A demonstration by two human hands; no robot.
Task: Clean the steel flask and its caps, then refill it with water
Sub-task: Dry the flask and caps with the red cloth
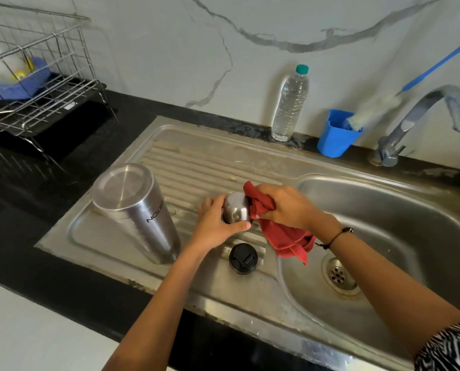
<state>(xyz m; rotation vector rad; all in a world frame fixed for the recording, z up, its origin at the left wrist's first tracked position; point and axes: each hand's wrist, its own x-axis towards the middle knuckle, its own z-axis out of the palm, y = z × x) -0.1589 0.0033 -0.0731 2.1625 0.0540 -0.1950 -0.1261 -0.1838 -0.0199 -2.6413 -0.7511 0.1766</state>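
The steel flask (135, 210) stands upside down on the ribbed drainboard (196, 162) of the sink, its base facing up. My left hand (212, 226) grips a small steel cap (236, 208) above the drainboard. My right hand (285, 207) holds a red cloth (282, 236) bunched against the cap's right side, with the cloth's tail hanging over the basin edge. A black inner cap (243, 258) lies on the drainboard just below my hands.
The sink basin (410, 236) with its drain (338, 275) lies to the right, under a steel tap (421, 113). A clear plastic water bottle (290, 103) and a blue cup (334, 135) holding a bottle brush stand at the back wall. A wire dish rack (36, 84) sits far left on the black counter.
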